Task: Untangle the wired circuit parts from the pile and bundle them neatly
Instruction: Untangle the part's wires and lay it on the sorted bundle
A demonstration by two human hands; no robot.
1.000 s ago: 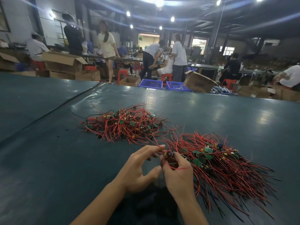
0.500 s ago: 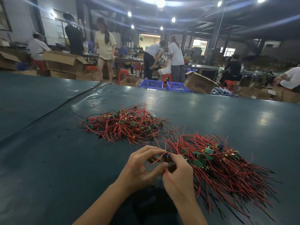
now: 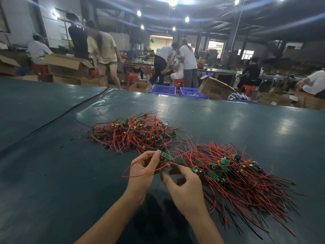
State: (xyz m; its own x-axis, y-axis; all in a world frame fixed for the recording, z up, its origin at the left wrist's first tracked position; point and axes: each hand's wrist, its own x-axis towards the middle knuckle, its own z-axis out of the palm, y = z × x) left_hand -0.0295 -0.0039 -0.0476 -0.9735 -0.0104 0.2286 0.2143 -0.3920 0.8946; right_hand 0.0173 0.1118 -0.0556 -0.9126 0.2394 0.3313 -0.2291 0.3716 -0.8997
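Pinched in the left hand [image 3: 146, 171] is a small circuit board [image 3: 166, 155], red wires [image 3: 125, 176] trailing. Right hand [image 3: 184, 189] is curled beside it; contact cannot be told. Tangled pile [image 3: 133, 134] lies beyond, aligned bundle [image 3: 237, 176] right.

Left hand [image 3: 144, 171] pinching; right hand [image 3: 184, 189] loosely curled, thumb apart.

Your hall is dim; round ceiling lamps [image 3: 172, 0] far overhead flare into blue streaks and throw pale glare on the dark table [image 3: 228, 120]. Far workers [image 3: 103, 48] smear with motion blur, and the edges bow outward.
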